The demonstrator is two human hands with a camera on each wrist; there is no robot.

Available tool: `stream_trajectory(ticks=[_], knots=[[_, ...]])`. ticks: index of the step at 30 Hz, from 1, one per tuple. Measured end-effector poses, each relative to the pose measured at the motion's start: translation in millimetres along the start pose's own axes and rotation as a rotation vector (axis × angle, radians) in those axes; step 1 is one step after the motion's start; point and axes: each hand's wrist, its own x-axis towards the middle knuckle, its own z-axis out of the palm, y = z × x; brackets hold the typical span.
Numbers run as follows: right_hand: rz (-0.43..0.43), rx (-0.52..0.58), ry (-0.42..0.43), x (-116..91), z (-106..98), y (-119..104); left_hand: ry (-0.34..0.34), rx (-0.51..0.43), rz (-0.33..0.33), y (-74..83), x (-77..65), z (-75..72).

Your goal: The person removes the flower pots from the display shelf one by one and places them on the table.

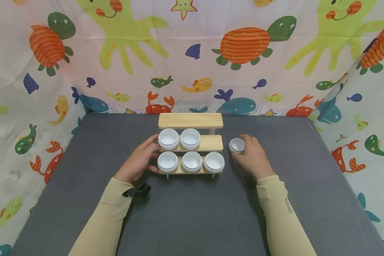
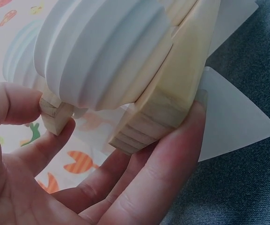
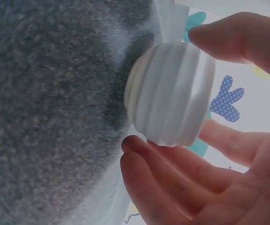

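Note:
A three-tier wooden stand (image 1: 190,121) holds several small white ribbed cups (image 1: 192,161), two on the middle tier and three on the front one. My left hand (image 1: 138,160) grips the stand's left side. The left wrist view shows fingertips against the wooden tier end (image 2: 160,110), below a ribbed cup (image 2: 104,51). To the right of the stand, my right hand (image 1: 253,156) holds another white cup (image 1: 236,145). In the right wrist view, the thumb is at that cup's (image 3: 170,96) rim and the fingers curl around its other side.
Dark grey cloth covers the table (image 1: 192,217). A white curtain (image 1: 185,42) printed with sea animals hangs behind it and along both sides. A dark strap (image 1: 137,191) circles the left wrist. The stand's bare top tier is above the filled ones.

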Motion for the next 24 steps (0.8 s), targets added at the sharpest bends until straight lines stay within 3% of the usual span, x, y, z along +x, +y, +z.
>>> stream_trajectory(ticks=[5,12,19,24], knots=[[-0.019,-0.018,0.024,-1.8,-6.3,-7.1,0.0,-0.005,-0.003,-0.8,0.9,-0.8],[-0.082,0.012,0.172,-17.4,-26.3,-35.2,-0.007,-0.015,0.001,-0.5,4.0,-1.1],[-0.341,0.04,0.311,-39.7,-39.0,-84.6,-0.005,-0.013,0.007,-1.7,4.6,-0.8],[-0.497,-0.017,0.272,-42.8,-33.9,-114.9,-0.005,-0.012,0.005,-3.8,5.0,-2.3]])
